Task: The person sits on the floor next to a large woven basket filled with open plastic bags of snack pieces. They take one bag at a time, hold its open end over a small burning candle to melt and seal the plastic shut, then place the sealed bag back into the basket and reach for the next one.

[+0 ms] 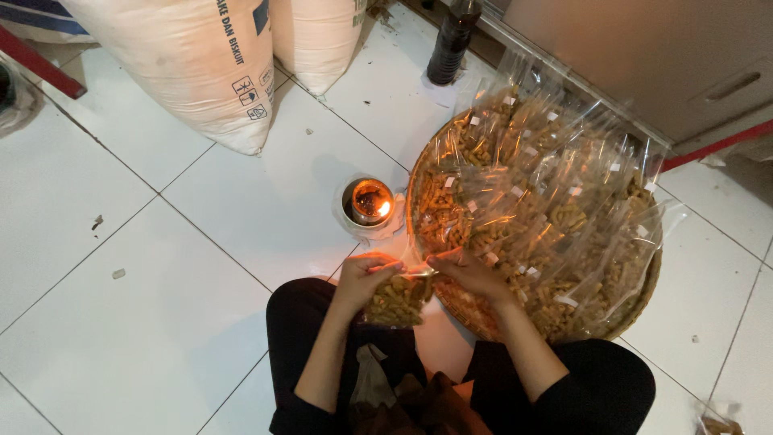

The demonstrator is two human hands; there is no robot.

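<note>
while you're sitting on the white tiled floor (121,242), you're holding a small clear plastic bag of golden stick-shaped snacks (396,300) over your lap, just in front of the big round woven tray (644,302) that's piled with more filled clear bags (539,201). your left hand (364,278) is pinching one side of the bag's top edge, and your right hand (471,272) is pinching the other side, so both are closed on the plastic and stretching the mouth flat between them.

i'd guess the bag is pretty light, with thin, slippery, crinkly film. the snacks inside are looking brittle, so squeezing the belly would probably be crushing them. the empty top strip, where you're gripping now, seems like the safest place to be holding.

the bag is hanging with its filled bottom pointing down toward your knees and its mouth facing up toward the tray. its long axis is running roughly top to bottom, while the stretched top edge is running left to right.

a small lit candle in a white cup (370,203) is burning just beyond your hands, near the bag's top.
</note>
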